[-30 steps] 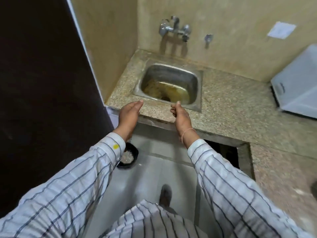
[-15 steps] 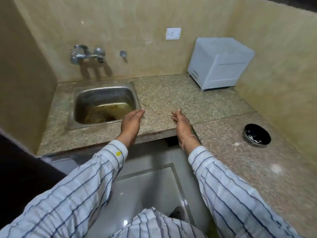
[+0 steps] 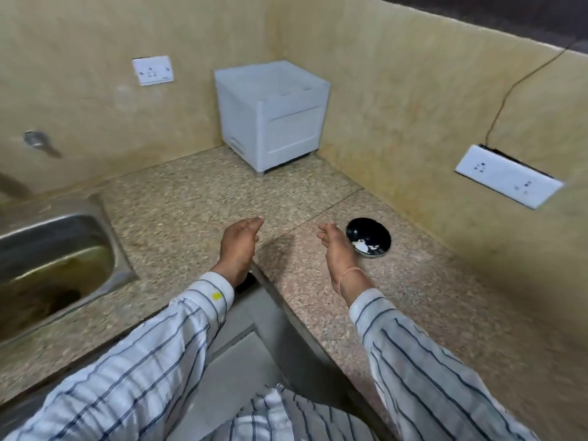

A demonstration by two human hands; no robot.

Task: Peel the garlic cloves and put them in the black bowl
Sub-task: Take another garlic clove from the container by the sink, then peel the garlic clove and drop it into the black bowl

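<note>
**Hands held over the counter corner, bowl just to the right**

Steel sink (image 3: pixel 57 249) sits sunk into the speckled stone counter (image 3: pixel 178 211) at the far left, with a brownish residue in its bottom. At the far middle a white box-like unit (image 3: pixel 273 116) stands in the wall corner on short feet, and its contents cannot be seen. To the right the black bowl (image 3: pixel 369 237) rests on the counter and holds a few pale pieces (image 3: pixel 362 247) at its near side. Blur keeps me from telling whether they are peeled cloves or skins.

The left hand (image 3: pixel 238 246) hangs above the counter with its fingers straight and together, released and carrying nothing. The right hand (image 3: pixel 335 249), with a thin thread round the wrist, is loosely curled, and nothing shows in its fingers. The bowl lies just beside the right hand, on its right, with its left rim partly hidden behind the hand. No clove is visible outside the bowl.

The counter is L-shaped. Its front edge runs in from the left to an inner corner under the left wrist, then turns toward the near right. Bare stone lies between the sink and the hands, and more of it lies beyond the hands up to the white unit. The right wall stands close behind the bowl, carrying a white socket plate (image 3: pixel 509 179) with a dark cable running up from it. Another socket (image 3: pixel 152 70) sits on the far wall.
</note>
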